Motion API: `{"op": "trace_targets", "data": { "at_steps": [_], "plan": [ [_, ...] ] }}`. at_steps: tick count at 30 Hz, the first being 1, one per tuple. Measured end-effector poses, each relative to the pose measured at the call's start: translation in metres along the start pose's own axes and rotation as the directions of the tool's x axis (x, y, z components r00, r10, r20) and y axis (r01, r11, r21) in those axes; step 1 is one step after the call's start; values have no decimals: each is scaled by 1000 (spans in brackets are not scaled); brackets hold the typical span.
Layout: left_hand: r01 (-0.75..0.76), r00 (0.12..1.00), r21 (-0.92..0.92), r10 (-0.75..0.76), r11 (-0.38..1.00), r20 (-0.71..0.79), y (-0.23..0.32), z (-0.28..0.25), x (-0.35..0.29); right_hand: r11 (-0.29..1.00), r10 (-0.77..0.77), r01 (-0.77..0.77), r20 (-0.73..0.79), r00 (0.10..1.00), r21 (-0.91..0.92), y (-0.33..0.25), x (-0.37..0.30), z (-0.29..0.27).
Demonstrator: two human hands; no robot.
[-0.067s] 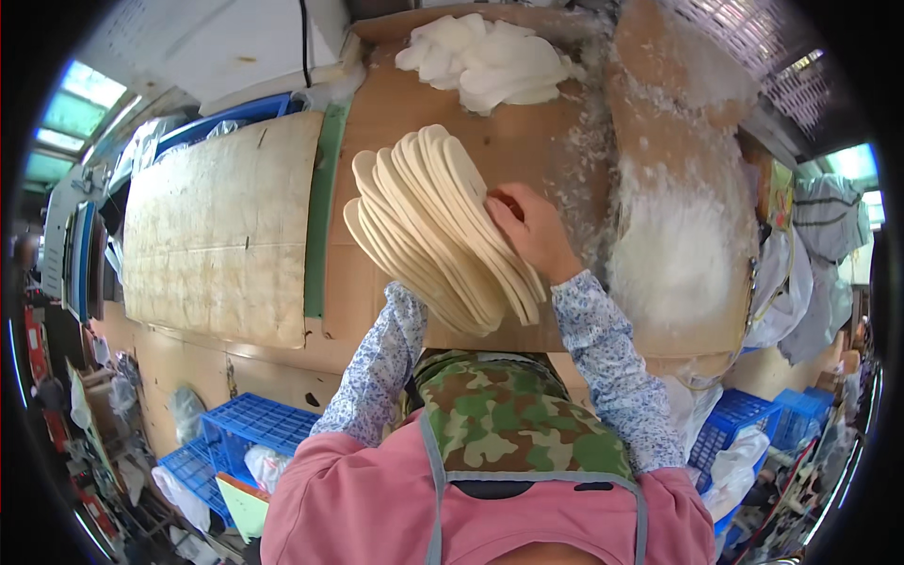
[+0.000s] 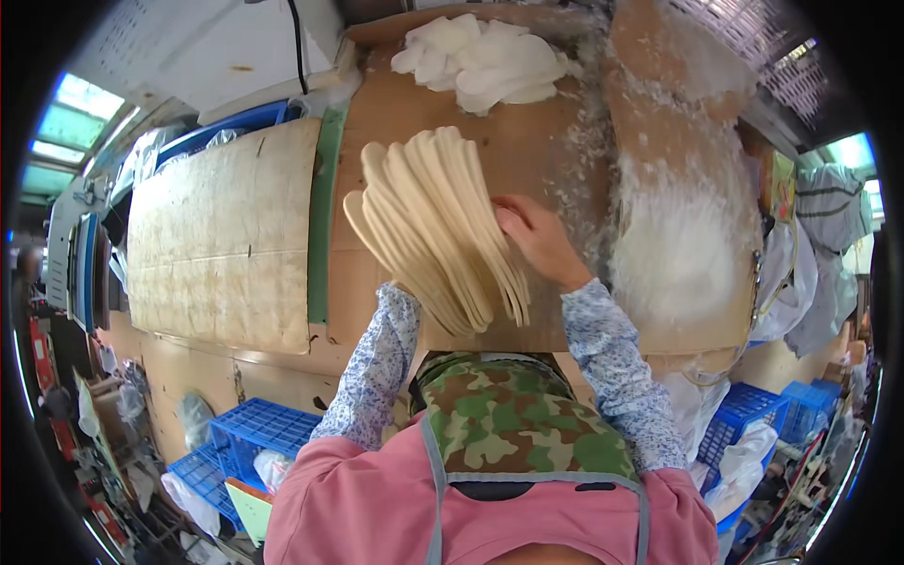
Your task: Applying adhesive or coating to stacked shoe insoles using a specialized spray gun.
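Observation:
A thick fanned stack of cream shoe insoles (image 2: 428, 221) stands over the cardboard-covered table (image 2: 377, 113) in front of me. My left forearm runs in under the stack's lower left side; the left hand is hidden behind the insoles it holds. At the stack's right edge is my right hand (image 2: 537, 235), its fingers curled and its thumb and fingertips against the outermost insoles. Farther back on the table lies a loose pile of white insoles (image 2: 480, 61).
White fluffy dust (image 2: 673, 254) coats the cardboard on the right. A stained board (image 2: 221, 235) lies at the left beside a green strip (image 2: 326, 217). Blue plastic crates stand below the table at left (image 2: 259, 433) and right (image 2: 739, 419). Plastic bags (image 2: 786, 273) hang at the right edge.
The stack's far ends have drawn closer together and tilted slightly. My right hand has shifted a little right and toward me along its edge.

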State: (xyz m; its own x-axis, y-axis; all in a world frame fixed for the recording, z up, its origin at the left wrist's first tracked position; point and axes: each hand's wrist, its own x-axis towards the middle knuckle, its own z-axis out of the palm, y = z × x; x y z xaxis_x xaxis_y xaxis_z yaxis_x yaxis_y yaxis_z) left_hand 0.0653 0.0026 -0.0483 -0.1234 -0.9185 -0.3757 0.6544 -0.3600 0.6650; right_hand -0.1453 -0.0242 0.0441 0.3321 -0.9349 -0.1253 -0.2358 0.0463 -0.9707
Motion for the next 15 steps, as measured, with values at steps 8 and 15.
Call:
{"op": "trace_targets", "data": {
  "at_steps": [8, 15],
  "plan": [
    [-164, 968, 803, 249, 573, 20, 47, 82, 45, 321, 280, -86, -8, 960, 943, 45, 25, 12],
    [-343, 837, 845, 274, -411, 473, 32, 204, 107, 102, 90, 518, -526, 846, 849, 133, 116, 12]
  ]
}}
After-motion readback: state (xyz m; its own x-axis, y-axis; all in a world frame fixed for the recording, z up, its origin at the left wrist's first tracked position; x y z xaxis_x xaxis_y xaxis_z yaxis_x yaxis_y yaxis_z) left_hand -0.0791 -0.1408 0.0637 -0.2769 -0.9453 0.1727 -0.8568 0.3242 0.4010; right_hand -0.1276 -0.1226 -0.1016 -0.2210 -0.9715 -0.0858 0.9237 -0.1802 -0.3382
